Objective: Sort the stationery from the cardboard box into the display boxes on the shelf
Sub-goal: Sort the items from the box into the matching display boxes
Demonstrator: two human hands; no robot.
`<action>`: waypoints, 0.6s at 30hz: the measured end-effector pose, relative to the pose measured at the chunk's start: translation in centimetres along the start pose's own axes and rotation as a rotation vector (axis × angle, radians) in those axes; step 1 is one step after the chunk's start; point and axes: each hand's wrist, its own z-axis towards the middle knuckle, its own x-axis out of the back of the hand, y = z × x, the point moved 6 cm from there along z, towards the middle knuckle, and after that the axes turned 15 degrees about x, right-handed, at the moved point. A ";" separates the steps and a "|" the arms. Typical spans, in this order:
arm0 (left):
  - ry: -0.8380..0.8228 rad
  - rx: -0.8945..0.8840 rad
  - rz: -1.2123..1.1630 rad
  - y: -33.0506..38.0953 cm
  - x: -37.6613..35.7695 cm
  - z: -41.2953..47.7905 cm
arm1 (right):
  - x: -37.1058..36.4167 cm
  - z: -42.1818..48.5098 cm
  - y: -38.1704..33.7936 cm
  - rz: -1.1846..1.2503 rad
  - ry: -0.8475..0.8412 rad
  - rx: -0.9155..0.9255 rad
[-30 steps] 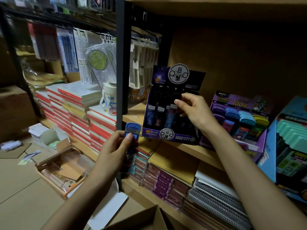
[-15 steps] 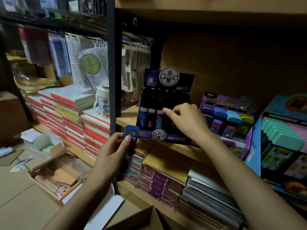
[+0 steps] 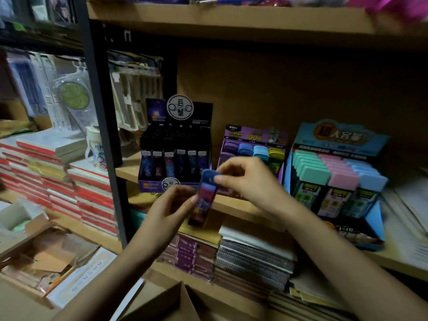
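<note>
Both hands hold a slim blue-capped case [image 3: 205,198] in the air just before the shelf [image 3: 234,207] edge, below the dark display box [image 3: 176,158] and the purple display box [image 3: 252,144]. The left hand [image 3: 171,212] has its grip curled round the lower body; the right hand [image 3: 250,181] pinches the blue cap. The cardboard box [image 3: 166,304] sits low, beneath the arms
</note>
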 end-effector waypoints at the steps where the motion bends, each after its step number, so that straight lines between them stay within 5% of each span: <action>1: 0.033 -0.020 0.058 0.3 -0.3 0.8 | 2.0 0.2 0.3 -0.028 0.064 -0.006; 6: 0.241 -0.221 0.499 1.7 -2.0 5.5 | 9.6 0.9 2.0 -0.304 0.396 0.035; 9: 0.347 -0.171 0.621 0.8 -2.8 7.7 | 10.2 1.3 3.0 -0.357 0.486 0.050; 18: 0.451 -0.135 0.757 -1.5 -5.2 9.4 | 8.8 3.0 3.5 -0.609 0.345 0.136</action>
